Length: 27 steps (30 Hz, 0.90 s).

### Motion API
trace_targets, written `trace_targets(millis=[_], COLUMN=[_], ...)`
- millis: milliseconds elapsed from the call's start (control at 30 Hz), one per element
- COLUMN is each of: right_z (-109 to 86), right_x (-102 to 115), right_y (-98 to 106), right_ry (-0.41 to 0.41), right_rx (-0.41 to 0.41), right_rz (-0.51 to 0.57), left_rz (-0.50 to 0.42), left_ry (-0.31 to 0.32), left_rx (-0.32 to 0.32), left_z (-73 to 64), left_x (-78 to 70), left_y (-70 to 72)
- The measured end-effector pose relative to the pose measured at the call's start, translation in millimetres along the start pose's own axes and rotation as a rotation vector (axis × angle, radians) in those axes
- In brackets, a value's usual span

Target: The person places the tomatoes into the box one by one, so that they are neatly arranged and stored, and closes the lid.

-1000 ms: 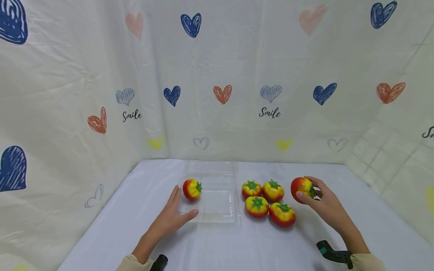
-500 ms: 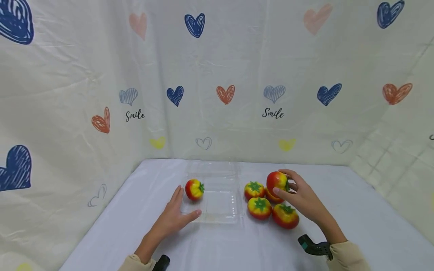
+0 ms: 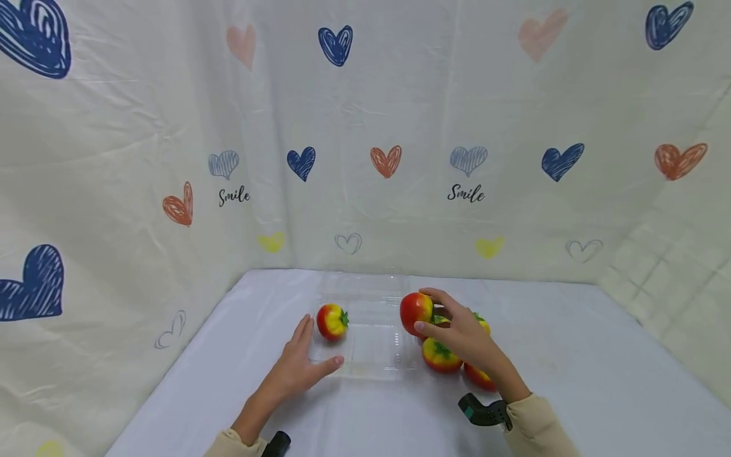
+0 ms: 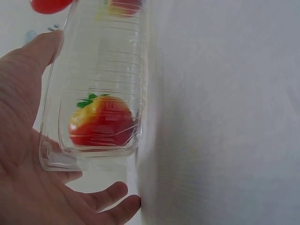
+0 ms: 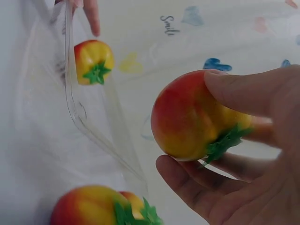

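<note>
Inside the clear box (image 3: 368, 352) sits one red-yellow fruit (image 3: 331, 322). At the box's left side, the left hand (image 3: 297, 367) spreads wide; by its right edge, the right hand (image 3: 464, 333) grips a second fruit (image 3: 415, 312) near loose fruits (image 3: 442, 359).

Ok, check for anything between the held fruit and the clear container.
Nothing visible, though the held fruit may need to clear the right rim of the container. The fruit inside sits toward its left end.

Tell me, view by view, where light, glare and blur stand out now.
Head: soft, even light, a faint shadow below the left hand, small glints on the box; left wrist: pale highlights along the box's ridges; right wrist: held fruit fairly clear, the hearts behind it softer and paler.
</note>
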State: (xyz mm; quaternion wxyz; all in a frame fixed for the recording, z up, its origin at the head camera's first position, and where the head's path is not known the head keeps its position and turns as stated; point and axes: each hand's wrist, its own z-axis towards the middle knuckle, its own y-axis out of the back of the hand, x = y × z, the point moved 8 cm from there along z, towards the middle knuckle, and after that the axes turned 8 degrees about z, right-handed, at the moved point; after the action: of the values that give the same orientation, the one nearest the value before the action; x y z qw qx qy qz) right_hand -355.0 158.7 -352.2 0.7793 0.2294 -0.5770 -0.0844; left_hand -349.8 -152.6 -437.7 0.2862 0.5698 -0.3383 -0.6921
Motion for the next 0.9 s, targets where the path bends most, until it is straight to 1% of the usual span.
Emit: trace_targets(millis=[267,500,600,700,900], right_z=[11.8,19.7,25.2,30.6,39.1], right_x=[4.9,7.6,9.3,10.7,7.8], right_y=[-37.1,-72.9,-84.8,-95.2,-114.8], right_ry=[0.040,0.026,0.055,0.093,0.098], right_rx=[0.066,0.133,0.154,0.179,0.241], right_rz=[0.067,0.167,0.179,0.169,0.142], left_rz=[0.007,-0.007,-0.012,-0.012,-0.026], left_ry=[0.039,0.070,0.066,0.051,0.018], left_rx=[0.025,0.032,0.030,0.025,0.005], left_z=[0.5,1.0,0.5,0.9,1.4], left_x=[0.7,3.8,4.3,3.6,1.7], left_y=[0.5,-1.9,-1.7,-1.6,-0.9])
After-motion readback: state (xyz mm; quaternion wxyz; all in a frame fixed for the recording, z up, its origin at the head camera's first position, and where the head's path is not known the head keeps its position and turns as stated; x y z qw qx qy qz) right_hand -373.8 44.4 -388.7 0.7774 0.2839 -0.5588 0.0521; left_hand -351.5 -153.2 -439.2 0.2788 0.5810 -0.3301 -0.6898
